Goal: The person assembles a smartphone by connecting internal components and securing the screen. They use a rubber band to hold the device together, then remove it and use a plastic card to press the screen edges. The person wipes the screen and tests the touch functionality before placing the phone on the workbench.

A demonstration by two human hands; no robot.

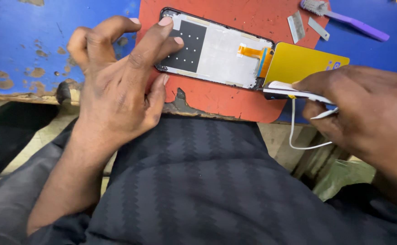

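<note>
Under the left hand (116, 86), the phone screen panel (214, 50) looks matt grey with a glossy black rim. The red mat (248, 102) beneath is rubbery and torn. By the right hand (366, 113), the yellow card (300, 61) is smooth plastic.

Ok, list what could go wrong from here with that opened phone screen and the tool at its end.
1. The orange flex ribbon lies right by the yellow card and the white tool in the right hand; a slip may tear it.
2. The left hand pins only one end of the screen assembly, so it could pivot or flex.

My left hand (116, 86) is blocking the phone panel's (216, 50) left end; the yellow card (298, 61) is closing the right end.
</note>
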